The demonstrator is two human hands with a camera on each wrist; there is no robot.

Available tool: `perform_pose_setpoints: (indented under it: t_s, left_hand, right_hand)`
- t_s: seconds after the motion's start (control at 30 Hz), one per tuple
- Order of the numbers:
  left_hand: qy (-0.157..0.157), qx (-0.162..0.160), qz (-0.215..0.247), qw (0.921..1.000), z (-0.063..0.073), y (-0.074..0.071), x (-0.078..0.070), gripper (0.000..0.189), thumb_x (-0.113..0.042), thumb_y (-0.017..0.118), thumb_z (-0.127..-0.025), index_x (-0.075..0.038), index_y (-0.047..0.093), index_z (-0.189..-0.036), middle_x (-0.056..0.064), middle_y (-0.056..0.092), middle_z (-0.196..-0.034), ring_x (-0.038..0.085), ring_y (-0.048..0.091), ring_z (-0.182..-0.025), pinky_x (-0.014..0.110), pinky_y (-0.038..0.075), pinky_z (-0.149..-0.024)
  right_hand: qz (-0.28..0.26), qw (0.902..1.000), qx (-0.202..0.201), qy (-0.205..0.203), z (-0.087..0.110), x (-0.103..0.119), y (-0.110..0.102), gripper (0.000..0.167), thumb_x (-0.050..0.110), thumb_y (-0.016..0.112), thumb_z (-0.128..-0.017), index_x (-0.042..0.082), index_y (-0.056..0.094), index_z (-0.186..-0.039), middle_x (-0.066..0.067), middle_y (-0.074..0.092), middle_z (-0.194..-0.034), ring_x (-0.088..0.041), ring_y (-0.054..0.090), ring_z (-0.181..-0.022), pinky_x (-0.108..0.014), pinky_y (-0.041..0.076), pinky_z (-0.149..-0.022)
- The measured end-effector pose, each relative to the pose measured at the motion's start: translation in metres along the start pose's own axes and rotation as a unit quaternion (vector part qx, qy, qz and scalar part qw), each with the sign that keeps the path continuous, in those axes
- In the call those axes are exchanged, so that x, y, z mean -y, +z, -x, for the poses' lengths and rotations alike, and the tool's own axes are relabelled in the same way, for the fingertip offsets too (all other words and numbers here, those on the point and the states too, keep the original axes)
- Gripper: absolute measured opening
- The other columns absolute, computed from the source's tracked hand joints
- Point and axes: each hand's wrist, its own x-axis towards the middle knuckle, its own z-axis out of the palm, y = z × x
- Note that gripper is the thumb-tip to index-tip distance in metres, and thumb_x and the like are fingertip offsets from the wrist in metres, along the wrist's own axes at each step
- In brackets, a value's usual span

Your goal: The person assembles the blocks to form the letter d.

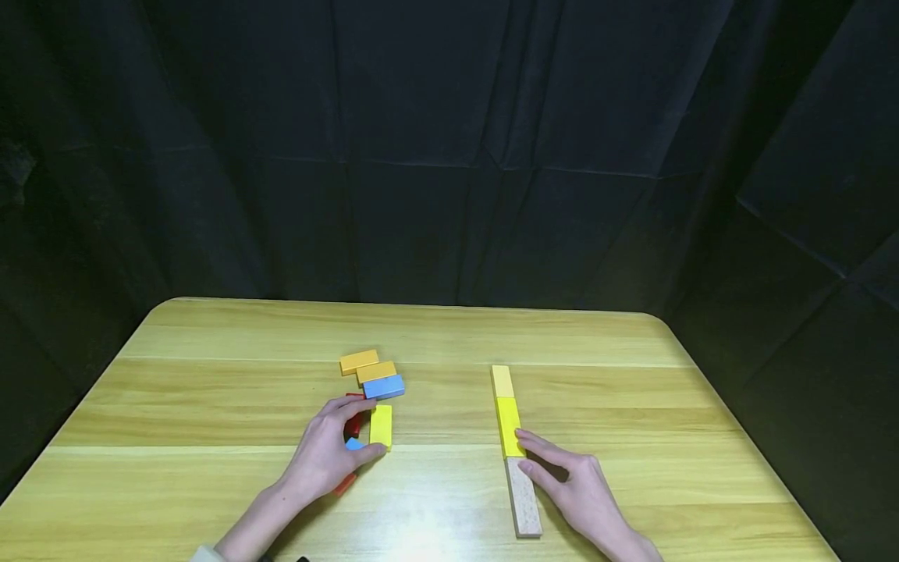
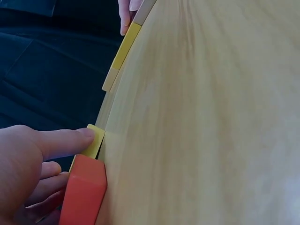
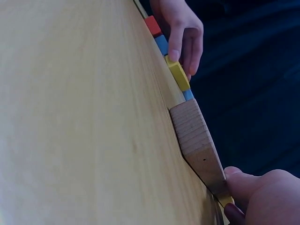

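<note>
My left hand [image 1: 330, 445] pinches a bright yellow block [image 1: 381, 426], thumb at its near end and a fingertip at its far end. Around that hand lie a blue block [image 1: 355, 443] and red blocks, partly hidden beneath it; one red block [image 2: 83, 190] looms close in the left wrist view. On the right, a pale yellow block [image 1: 502, 381], a bright yellow block [image 1: 509, 426] and a greyish wooden block [image 1: 524, 499] stand end to end in a line. My right hand [image 1: 579, 488] touches this line with thumb and fingertips near where the yellow and wooden blocks meet.
Beyond my left hand, two orange blocks [image 1: 359, 361] and another blue block [image 1: 384, 387] lie close together. All of it is on a light wooden table [image 1: 232, 375] with rounded far corners. A black curtain [image 1: 421, 234] hangs behind and at both sides.
</note>
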Motion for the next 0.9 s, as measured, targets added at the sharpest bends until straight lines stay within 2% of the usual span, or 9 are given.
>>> perform_pose_setpoints:
  t_s: [0.33,0.5,0.63,0.8,0.9]
  left_hand:
    - [0.002,-0.012,0.02,0.9997,0.0003,0.0,-0.001,0.059,-0.021,0.09,-0.073,-0.01,0.066,-0.126,0.007,0.065,-0.122,0.024,0.061,-0.109,0.041,0.054,-0.092]
    - [0.016,-0.017,0.021,0.9995,0.0008,0.0005,-0.0022,0.06,-0.021,0.09,-0.073,-0.009,0.066,-0.127,0.007,0.067,-0.123,0.025,0.06,-0.117,0.043,0.052,-0.097]
    - [0.016,-0.021,0.025,0.9993,0.0013,0.0009,-0.0037,0.062,-0.02,0.09,-0.073,-0.009,0.065,-0.129,0.006,0.067,-0.125,0.026,0.061,-0.119,0.045,0.052,-0.098]
    - [0.009,-0.027,0.031,0.9991,0.002,0.0012,-0.0063,0.063,-0.019,0.09,-0.073,-0.012,0.065,-0.13,0.005,0.07,-0.122,0.02,0.062,-0.099,0.035,0.052,-0.083]
    - [0.014,-0.031,0.032,0.9989,0.0023,0.0017,-0.0078,0.063,-0.018,0.09,-0.073,-0.013,0.065,-0.131,0.004,0.07,-0.122,0.018,0.062,-0.096,0.032,0.05,-0.08]
  right_hand:
    - [0.002,1.0,-0.002,-0.005,-0.0007,-0.0006,0.0003,0.032,0.027,0.073,-0.092,0.019,0.073,-0.122,0.009,0.067,-0.129,-0.015,0.063,-0.119,-0.007,0.041,-0.099]
    - [0.003,1.0,-0.004,-0.007,-0.0003,-0.0011,0.0007,0.032,0.026,0.073,-0.091,0.019,0.073,-0.122,0.008,0.067,-0.128,-0.016,0.064,-0.118,-0.005,0.039,-0.098]
    - [0.003,0.9999,-0.005,-0.009,-0.0004,-0.0012,0.0009,0.032,0.025,0.074,-0.091,0.019,0.073,-0.122,0.008,0.068,-0.128,-0.016,0.064,-0.118,-0.005,0.039,-0.098]
    - [0.001,0.9999,-0.007,-0.011,-0.0002,-0.0011,0.0011,0.031,0.024,0.074,-0.09,0.018,0.073,-0.121,0.008,0.068,-0.128,-0.017,0.064,-0.118,-0.004,0.039,-0.098]
    - [0.002,0.9999,-0.008,-0.012,-0.0001,-0.0012,0.001,0.031,0.024,0.075,-0.09,0.017,0.074,-0.121,0.007,0.068,-0.128,-0.018,0.064,-0.118,-0.004,0.038,-0.098]
